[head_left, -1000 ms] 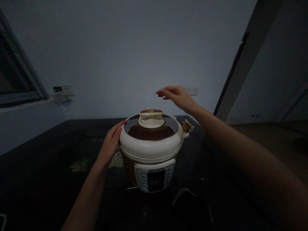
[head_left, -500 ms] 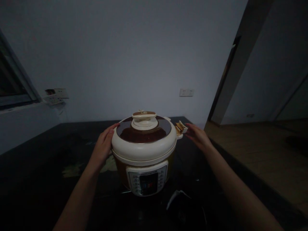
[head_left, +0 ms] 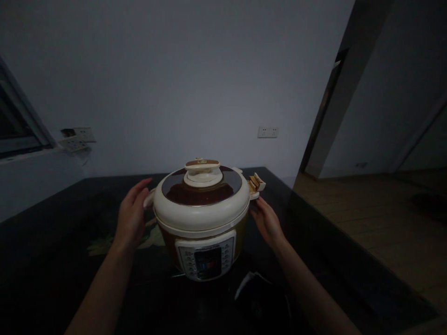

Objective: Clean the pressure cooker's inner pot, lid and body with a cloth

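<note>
An electric pressure cooker [head_left: 200,218] stands upright on the dark table, its cream lid closed and its control panel [head_left: 207,258] facing me. The lid has a brown glossy top and a raised handle [head_left: 202,170]. My left hand [head_left: 132,211] is by the cream side handle [head_left: 149,199] on the left, fingers stretched and apart, not wrapped round it. On the right, my right hand [head_left: 267,221] is just under the other side handle [head_left: 256,186], which carries a brown and cream part on top. Its fingertips are partly hidden behind the cooker and handle.
The dark table [head_left: 303,260] has its right edge beside a wooden floor [head_left: 373,214]. A black item with a pale rim [head_left: 261,298] lies in front of the cooker. Wall sockets [head_left: 268,132] are at the back, more sockets [head_left: 84,134] at left near a window [head_left: 17,121].
My left hand has come off the lid's edge and moved left to the side handle. My right hand has dropped from beside the right handle to beneath it. The view has shifted slightly.
</note>
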`<move>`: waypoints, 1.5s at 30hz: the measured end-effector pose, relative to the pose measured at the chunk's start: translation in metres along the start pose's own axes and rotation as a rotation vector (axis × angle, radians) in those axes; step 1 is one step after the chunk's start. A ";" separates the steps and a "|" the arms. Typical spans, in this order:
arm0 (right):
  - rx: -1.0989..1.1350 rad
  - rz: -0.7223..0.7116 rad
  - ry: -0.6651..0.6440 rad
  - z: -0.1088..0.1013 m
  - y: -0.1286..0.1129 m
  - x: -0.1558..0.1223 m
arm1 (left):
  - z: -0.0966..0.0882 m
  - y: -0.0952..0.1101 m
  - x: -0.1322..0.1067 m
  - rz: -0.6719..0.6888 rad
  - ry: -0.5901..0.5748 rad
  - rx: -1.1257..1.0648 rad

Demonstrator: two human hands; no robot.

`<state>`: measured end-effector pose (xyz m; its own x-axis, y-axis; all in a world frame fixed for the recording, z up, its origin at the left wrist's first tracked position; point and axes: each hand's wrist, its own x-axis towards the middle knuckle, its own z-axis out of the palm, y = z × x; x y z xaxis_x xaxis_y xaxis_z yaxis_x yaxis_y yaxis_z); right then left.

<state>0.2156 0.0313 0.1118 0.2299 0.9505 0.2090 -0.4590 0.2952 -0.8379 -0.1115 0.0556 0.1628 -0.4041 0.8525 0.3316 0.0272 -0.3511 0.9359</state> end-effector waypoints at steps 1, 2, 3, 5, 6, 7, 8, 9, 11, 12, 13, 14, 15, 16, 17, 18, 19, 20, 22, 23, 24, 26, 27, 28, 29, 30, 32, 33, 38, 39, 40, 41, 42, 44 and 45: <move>0.016 -0.014 -0.033 0.004 0.000 -0.003 | -0.002 -0.004 0.000 -0.037 0.047 -0.020; 0.032 -0.024 -0.060 0.007 0.001 -0.004 | -0.004 -0.008 0.000 -0.077 0.082 -0.032; 0.035 -0.031 -0.077 0.010 0.002 -0.004 | -0.004 -0.012 -0.002 -0.116 0.099 -0.039; -0.001 -0.027 -0.076 0.014 0.004 0.000 | -0.002 -0.018 -0.007 -0.178 0.053 -0.036; -0.030 -0.018 -0.068 0.015 0.006 0.003 | 0.000 -0.021 -0.011 -0.208 0.012 -0.044; -0.059 -0.005 -0.063 0.017 0.008 0.007 | 0.003 -0.023 -0.015 -0.226 -0.033 -0.060; -0.084 0.007 -0.056 0.018 0.010 0.011 | 0.006 -0.024 -0.018 -0.234 -0.072 -0.081; -0.100 0.018 -0.048 0.019 0.011 0.015 | 0.009 -0.024 -0.021 -0.236 -0.099 -0.103; -0.111 0.034 -0.029 0.022 0.013 0.022 | 0.015 -0.024 -0.025 -0.237 -0.114 -0.132; -0.114 0.039 -0.018 0.023 0.013 0.025 | 0.018 -0.024 -0.026 -0.242 -0.107 -0.135; -0.114 0.041 -0.006 0.024 0.014 0.027 | 0.020 -0.023 -0.027 -0.248 -0.102 -0.135; -0.113 0.042 0.008 0.026 0.014 0.029 | 0.021 -0.022 -0.028 -0.250 -0.103 -0.134; -0.111 0.041 0.025 0.027 0.015 0.031 | 0.022 -0.021 -0.028 -0.244 -0.107 -0.133; -0.109 0.037 0.044 0.028 0.015 0.032 | 0.023 -0.020 -0.028 -0.233 -0.113 -0.132; -0.106 0.032 0.063 0.030 0.015 0.032 | 0.023 -0.019 -0.029 -0.222 -0.118 -0.132; -0.102 0.025 0.081 0.032 0.016 0.032 | 0.024 -0.018 -0.030 -0.215 -0.124 -0.136; -0.096 0.018 0.096 0.033 0.016 0.032 | 0.024 -0.017 -0.031 -0.218 -0.126 -0.144; -0.089 0.011 0.106 0.035 0.017 0.032 | 0.025 -0.015 -0.032 -0.226 -0.125 -0.158; -0.073 -0.001 0.118 0.038 0.018 0.032 | 0.026 -0.012 -0.035 -0.247 -0.115 -0.189; -0.066 -0.004 0.121 0.039 0.018 0.033 | 0.026 -0.012 -0.036 -0.253 -0.107 -0.200; -0.059 -0.007 0.123 0.039 0.019 0.034 | 0.026 -0.012 -0.037 -0.253 -0.100 -0.206; -0.047 -0.010 0.124 0.039 0.020 0.038 | 0.026 -0.015 -0.037 -0.248 -0.087 -0.205; -0.042 -0.011 0.124 0.038 0.021 0.040 | 0.026 -0.018 -0.036 -0.246 -0.081 -0.201; -0.036 -0.013 0.125 0.037 0.022 0.042 | 0.025 -0.021 -0.035 -0.248 -0.076 -0.195; -0.032 -0.017 0.126 0.036 0.023 0.045 | 0.025 -0.025 -0.034 -0.252 -0.075 -0.187; -0.028 -0.020 0.126 0.034 0.025 0.047 | 0.024 -0.029 -0.032 -0.258 -0.077 -0.177; -0.026 -0.023 0.127 0.032 0.026 0.050 | 0.025 -0.037 -0.027 -0.264 -0.103 -0.170; -0.028 -0.023 0.127 0.030 0.027 0.051 | 0.026 -0.040 -0.025 -0.264 -0.122 -0.176; -0.060 -0.055 0.153 0.024 0.031 0.055 | 0.034 -0.052 -0.017 -0.239 -0.210 -0.231; -0.069 -0.068 0.161 0.022 0.032 0.056 | 0.036 -0.054 -0.016 -0.247 -0.215 -0.249; -0.077 -0.081 0.169 0.020 0.033 0.057 | 0.037 -0.055 -0.015 -0.260 -0.218 -0.276; -0.086 -0.095 0.176 0.018 0.033 0.059 | 0.039 -0.057 -0.014 -0.276 -0.221 -0.306; -0.093 -0.110 0.183 0.015 0.034 0.060 | 0.041 -0.058 -0.013 -0.289 -0.230 -0.337; -0.103 -0.143 0.196 0.011 0.034 0.062 | 0.045 -0.062 -0.011 -0.294 -0.271 -0.397; -0.106 -0.159 0.202 0.009 0.034 0.063 | 0.048 -0.064 -0.010 -0.288 -0.294 -0.424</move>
<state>0.2070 0.1016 0.1008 0.4633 0.8513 0.2462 -0.3139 0.4174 -0.8528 -0.0658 0.0883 0.1054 -0.0690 0.9867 0.1469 -0.4380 -0.1623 0.8842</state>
